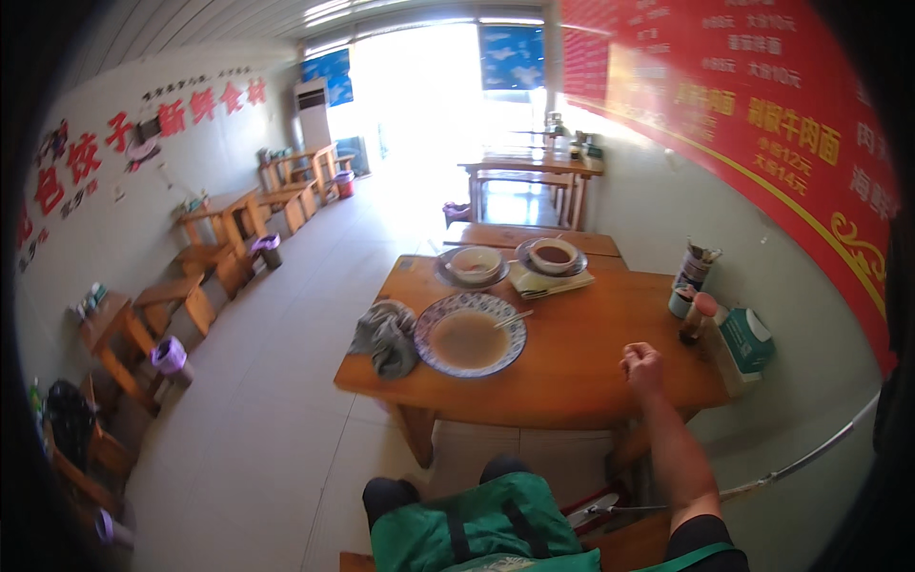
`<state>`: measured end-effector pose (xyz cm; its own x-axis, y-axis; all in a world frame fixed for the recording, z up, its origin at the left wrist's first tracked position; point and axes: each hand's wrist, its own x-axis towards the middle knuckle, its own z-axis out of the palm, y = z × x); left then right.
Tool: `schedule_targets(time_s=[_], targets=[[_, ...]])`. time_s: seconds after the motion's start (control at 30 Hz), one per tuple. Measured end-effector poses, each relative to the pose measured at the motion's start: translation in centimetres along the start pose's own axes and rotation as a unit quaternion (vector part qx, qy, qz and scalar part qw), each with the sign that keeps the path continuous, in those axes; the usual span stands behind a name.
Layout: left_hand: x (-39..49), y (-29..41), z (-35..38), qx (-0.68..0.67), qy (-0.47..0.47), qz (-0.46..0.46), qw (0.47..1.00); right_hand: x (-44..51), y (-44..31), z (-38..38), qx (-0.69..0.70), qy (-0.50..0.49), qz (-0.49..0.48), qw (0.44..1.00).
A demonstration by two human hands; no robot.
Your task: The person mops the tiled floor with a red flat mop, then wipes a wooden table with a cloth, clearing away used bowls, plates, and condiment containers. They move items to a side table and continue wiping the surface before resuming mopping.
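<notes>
My right hand (643,366) hovers over the right part of a wooden table (579,350). Its fingers are curled together, and nothing shows in them. My left hand is out of view. Left of centre sits a wide blue-and-white patterned bowl (436,357) of cloudy broth, a pale utensil (513,319) resting on its rim. A crumpled grey cloth (389,343) lies against its left side. Behind it, two white bowls stand on plates: one light inside (476,264), one with dark liquid (555,255). The darker one's plate rests on a pale folded item (552,286).
Along the wall stand a utensil holder (692,268), a red-lidded jar (699,314), another small container (680,302) and a green tissue box (747,342). A green apron (486,518) covers my lap. Wooden benches (171,293) and lined bins (171,357) line the left wall.
</notes>
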<state>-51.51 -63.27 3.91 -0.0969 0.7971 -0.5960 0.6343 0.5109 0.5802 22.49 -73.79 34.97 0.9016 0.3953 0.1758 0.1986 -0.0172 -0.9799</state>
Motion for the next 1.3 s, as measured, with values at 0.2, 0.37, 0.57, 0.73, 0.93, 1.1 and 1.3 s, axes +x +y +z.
schedule_targets(time_s=[0.2,0.37,0.57,0.73,0.93,1.1,1.3], targets=[[0.1,-6.0,1.5,-0.136,-0.048,-0.037,0.989,-3.9,-0.6,10.0,-0.399,-0.059,-0.266,0.876],[-1.5,-2.2,0.8,-0.263,-0.056,-0.080,0.960,-4.5,-0.9,10.1,-0.482,-0.022,-0.271,0.833],[-0.4,-2.1,0.0,-0.024,0.008,0.020,0.999,-4.9,-0.3,7.6,-0.485,-0.001,-0.259,0.835],[2.0,-5.8,0.0,0.080,-0.015,-0.009,0.997,-4.6,0.9,6.1,-0.434,0.009,-0.244,0.867],[-1.7,-5.1,0.0,-0.010,0.042,-0.047,0.998,-4.4,-2.4,10.8,-0.081,-0.104,0.043,0.990],[-3.9,-3.5,-0.6,-0.049,0.104,-0.044,0.992,-5.6,-5.7,18.4,0.154,-0.288,0.274,0.905],[-6.6,-3.0,-4.5,0.238,0.223,0.106,0.939,-5.0,-5.1,22.1,0.276,-0.277,0.264,0.882]])
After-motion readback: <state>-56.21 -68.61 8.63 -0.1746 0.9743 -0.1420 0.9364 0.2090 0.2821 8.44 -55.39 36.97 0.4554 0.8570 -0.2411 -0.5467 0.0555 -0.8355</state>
